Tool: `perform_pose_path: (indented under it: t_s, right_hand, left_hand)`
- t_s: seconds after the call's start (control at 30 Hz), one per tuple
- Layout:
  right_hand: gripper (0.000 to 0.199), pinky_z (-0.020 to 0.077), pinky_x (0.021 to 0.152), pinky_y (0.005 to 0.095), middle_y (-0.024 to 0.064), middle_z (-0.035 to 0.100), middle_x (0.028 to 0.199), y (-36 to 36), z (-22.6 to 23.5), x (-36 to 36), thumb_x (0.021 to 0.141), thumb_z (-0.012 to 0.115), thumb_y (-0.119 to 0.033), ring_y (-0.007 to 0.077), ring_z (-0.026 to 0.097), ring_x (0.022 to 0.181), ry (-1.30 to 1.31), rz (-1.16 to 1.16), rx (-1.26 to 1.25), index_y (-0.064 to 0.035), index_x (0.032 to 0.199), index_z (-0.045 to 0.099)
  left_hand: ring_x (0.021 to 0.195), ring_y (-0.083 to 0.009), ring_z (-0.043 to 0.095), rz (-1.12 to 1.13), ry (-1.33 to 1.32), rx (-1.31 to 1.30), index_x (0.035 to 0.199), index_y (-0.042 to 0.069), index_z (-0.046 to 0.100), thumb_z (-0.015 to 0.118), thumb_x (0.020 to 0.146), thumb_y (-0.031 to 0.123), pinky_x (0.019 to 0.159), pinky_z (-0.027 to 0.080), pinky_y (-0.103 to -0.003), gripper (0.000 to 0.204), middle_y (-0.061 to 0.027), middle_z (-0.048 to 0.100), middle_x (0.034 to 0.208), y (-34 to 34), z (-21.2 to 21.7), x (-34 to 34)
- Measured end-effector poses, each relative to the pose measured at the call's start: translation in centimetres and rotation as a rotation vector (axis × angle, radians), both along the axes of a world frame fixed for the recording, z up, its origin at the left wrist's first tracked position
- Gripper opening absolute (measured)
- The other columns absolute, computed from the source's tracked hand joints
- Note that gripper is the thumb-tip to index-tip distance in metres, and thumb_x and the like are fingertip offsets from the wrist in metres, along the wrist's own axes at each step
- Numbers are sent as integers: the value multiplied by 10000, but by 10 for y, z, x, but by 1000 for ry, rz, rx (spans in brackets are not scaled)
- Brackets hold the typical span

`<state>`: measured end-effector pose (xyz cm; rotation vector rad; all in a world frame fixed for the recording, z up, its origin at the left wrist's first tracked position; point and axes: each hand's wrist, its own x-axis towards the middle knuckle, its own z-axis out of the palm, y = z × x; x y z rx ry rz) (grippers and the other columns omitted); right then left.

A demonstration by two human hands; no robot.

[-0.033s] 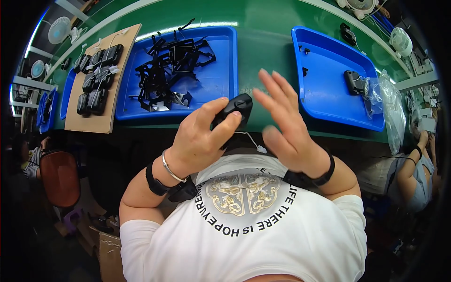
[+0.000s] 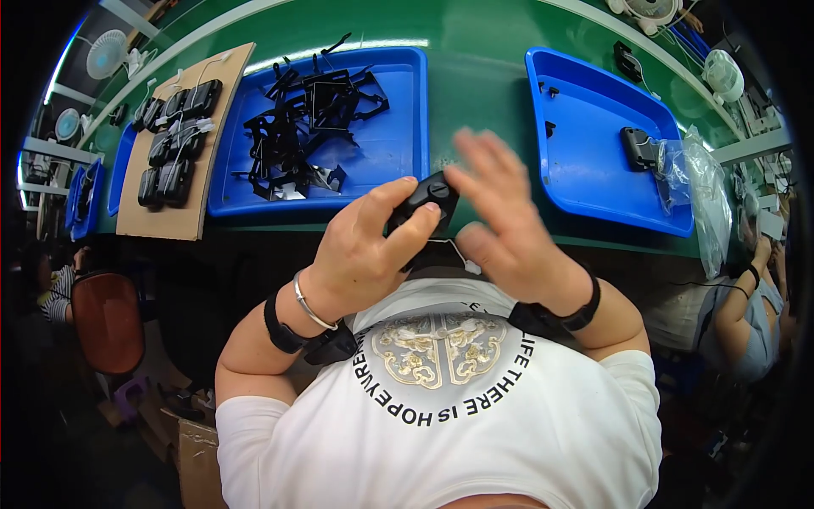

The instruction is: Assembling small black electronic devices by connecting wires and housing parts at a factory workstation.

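My left hand (image 2: 365, 242) grips a small rounded black plastic device (image 2: 431, 192) between thumb and fingers, in front of the table edge. From the device hangs a short white cable ending in a white connector (image 2: 472, 266), partly behind my right hand. Fingers outstretched and blurred, my right hand (image 2: 513, 225) is open just right of the device, index finger close to its side. Whether that finger touches it, I cannot tell. The device's underside is hidden by my left hand.
Black plastic brackets (image 2: 318, 106) are heaped in a blue tray (image 2: 394, 161). Left of it, cardboard (image 2: 140, 216) bears several similar black devices (image 2: 175, 180). The right blue tray (image 2: 593, 93) holds another device (image 2: 638, 149) and a clear plastic bag (image 2: 708, 199). A co-worker's arm (image 2: 742, 310) is far right.
My right hand has moved a little left, closer to the device. The device has shifted slightly to the right in my left hand.
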<state>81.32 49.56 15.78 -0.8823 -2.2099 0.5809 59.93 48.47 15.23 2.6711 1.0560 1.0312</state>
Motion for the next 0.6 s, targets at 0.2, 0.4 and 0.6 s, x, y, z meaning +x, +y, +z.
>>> perform_pose_path:
  t_s: [0.2,0.4,0.6]
  right_hand:
    - [591,154,1058,455,209,252,1423,4,-9,-7,899,437,-374,395,168,1325,-7,75,-80,12,1335,341]
    - [606,146,1061,453,206,250,1425,-8,-13,-10,891,446,-390,386,161,1332,79,184,-188,3,1340,340]
    - [621,142,1062,454,205,257,1421,-9,-15,-15,887,452,-401,382,174,1329,37,130,-59,5,1341,334]
  left_hand:
    - [791,-314,582,52,13,-4,1031,72,554,671,587,7,649,505,-358,464,-181,486,1064,-1,-4,-7]
    - [784,-312,581,-46,-22,45,1033,67,552,658,595,5,652,504,-359,455,-186,487,1065,-8,-9,-9]
    - [788,-314,579,48,-11,24,1028,68,554,658,603,8,663,503,-359,441,-186,486,1068,-2,-1,-4]
